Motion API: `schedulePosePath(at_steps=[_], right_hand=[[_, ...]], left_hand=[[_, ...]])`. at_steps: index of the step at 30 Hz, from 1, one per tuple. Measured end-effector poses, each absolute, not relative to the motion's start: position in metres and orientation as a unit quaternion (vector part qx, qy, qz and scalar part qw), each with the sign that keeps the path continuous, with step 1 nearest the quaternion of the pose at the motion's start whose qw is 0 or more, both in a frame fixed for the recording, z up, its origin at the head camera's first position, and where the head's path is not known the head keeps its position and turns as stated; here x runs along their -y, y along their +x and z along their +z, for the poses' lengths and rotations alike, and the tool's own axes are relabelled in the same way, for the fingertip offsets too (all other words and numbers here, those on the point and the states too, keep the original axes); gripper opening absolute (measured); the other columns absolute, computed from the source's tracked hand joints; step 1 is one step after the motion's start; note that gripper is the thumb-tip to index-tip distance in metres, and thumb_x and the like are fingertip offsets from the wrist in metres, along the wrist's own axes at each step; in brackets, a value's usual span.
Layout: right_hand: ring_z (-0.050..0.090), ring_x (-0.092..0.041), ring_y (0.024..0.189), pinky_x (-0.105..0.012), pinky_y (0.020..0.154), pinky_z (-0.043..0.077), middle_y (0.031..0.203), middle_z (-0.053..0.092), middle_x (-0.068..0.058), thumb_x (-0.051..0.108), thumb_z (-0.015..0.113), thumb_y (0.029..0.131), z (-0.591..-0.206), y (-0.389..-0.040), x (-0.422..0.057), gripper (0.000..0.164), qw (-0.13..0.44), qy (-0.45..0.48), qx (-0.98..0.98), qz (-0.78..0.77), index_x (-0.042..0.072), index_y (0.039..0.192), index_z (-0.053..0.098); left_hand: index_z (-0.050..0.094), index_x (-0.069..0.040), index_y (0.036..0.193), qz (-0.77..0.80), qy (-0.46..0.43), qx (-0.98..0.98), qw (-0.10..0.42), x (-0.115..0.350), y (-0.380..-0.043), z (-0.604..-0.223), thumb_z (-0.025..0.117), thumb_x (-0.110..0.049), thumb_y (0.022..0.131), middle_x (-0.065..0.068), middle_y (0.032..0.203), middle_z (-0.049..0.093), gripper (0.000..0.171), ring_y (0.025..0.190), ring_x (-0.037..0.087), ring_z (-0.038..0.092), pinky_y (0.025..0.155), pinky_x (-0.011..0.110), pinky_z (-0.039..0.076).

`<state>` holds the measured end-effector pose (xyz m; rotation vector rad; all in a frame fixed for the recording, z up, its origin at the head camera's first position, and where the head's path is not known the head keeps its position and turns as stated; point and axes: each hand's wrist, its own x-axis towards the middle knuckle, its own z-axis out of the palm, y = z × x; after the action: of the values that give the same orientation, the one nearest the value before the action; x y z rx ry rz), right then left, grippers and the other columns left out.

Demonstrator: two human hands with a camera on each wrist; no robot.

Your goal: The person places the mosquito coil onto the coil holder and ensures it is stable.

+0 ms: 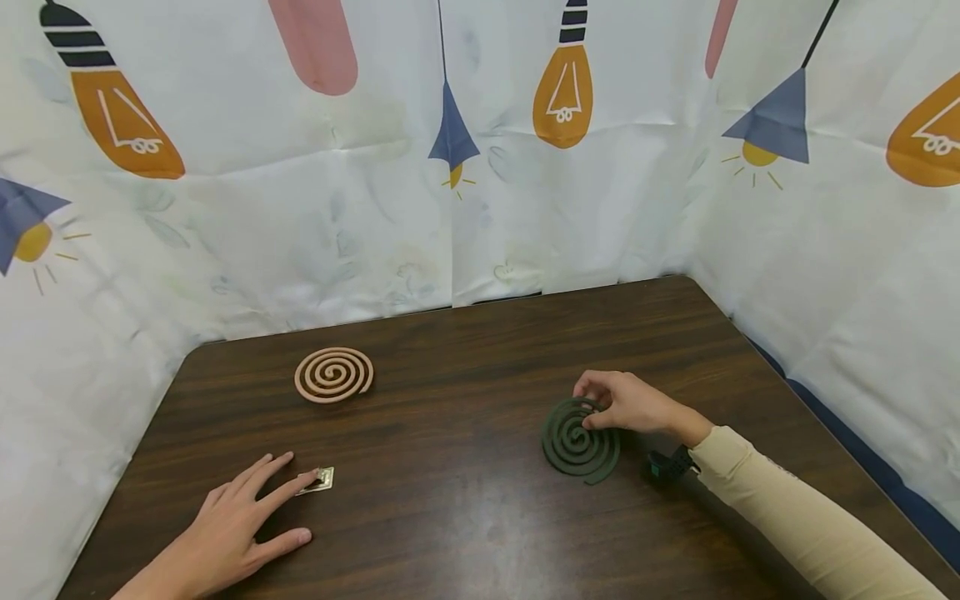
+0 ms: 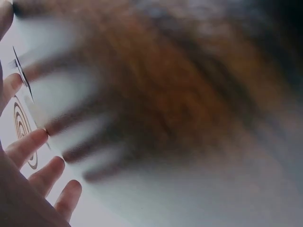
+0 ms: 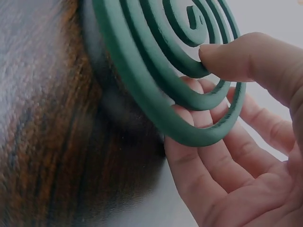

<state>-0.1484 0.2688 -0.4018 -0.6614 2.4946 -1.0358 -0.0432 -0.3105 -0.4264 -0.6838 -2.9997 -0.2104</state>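
Note:
A dark green mosquito coil (image 1: 562, 450) is held by my right hand (image 1: 633, 404), above the right half of the table. In the right wrist view the thumb lies on top of the coil (image 3: 142, 80) and the other fingers sit beneath its outer rings. My left hand (image 1: 236, 517) rests at the left of the table, fingers spread. Its index fingertip touches a small shiny metal plate (image 1: 326, 478), partly covered by that finger. Beyond the left hand, a tan mosquito coil (image 1: 302, 382) lies flat; the left wrist view shows this coil (image 2: 20, 120) past the fingers.
The dark wooden table (image 1: 450, 375) has white curtains (image 1: 360, 242) with printed lamps and bulbs along its back and sides. A dark band device (image 1: 671, 463) is worn at the right wrist, below a beige sleeve (image 1: 810, 517).

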Motion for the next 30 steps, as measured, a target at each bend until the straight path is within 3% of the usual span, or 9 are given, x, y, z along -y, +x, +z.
schedulePosePath(at_steps=[10,17,24,30], right_hand=[[0.072,-0.018,0.087,-0.030,0.075,0.059,0.099,0.069,-0.009,0.013,0.077,0.093,-0.4027,-0.1515,-0.2707,0.035,0.238,-0.198,-0.835,-0.455,0.006,0.122,0.060],[0.072,-0.017,0.090,-0.030,0.080,0.059,0.104,0.071,-0.016,0.012,0.072,0.097,-0.4024,-0.1517,-0.2716,0.041,0.272,-0.183,-0.802,-0.499,0.001,0.132,0.053],[0.070,-0.017,0.089,-0.029,0.082,0.056,0.108,0.074,-0.014,0.017,0.079,0.092,-0.4042,-0.1520,-0.2724,0.053,0.274,-0.160,-0.804,-0.502,0.003,0.135,0.052],[0.073,-0.018,0.097,-0.031,0.085,0.060,0.117,0.073,-0.017,0.011,0.083,0.087,-0.4064,-0.1517,-0.2711,0.062,0.295,-0.140,-0.769,-0.550,0.000,0.138,0.048]], left_hand=[[0.055,-0.042,0.146,-0.063,-0.216,0.974,0.014,0.3076,-0.0479,-0.4246,0.080,-0.061,0.082,0.013,0.153,0.050,0.071,0.135,0.045,0.051,0.086,0.072,0.047],[0.054,-0.044,0.147,-0.067,-0.219,0.973,0.012,0.3069,-0.0500,-0.4237,0.079,-0.061,0.083,0.013,0.153,0.049,0.071,0.136,0.045,0.051,0.087,0.072,0.046],[0.052,-0.045,0.148,-0.072,-0.210,0.975,0.002,0.3073,-0.0514,-0.4233,0.078,-0.061,0.084,0.012,0.155,0.047,0.071,0.138,0.044,0.049,0.089,0.071,0.044],[0.053,-0.045,0.147,-0.070,-0.212,0.975,0.002,0.3064,-0.0495,-0.4233,0.079,-0.060,0.083,0.012,0.155,0.048,0.071,0.137,0.044,0.050,0.088,0.072,0.045]])
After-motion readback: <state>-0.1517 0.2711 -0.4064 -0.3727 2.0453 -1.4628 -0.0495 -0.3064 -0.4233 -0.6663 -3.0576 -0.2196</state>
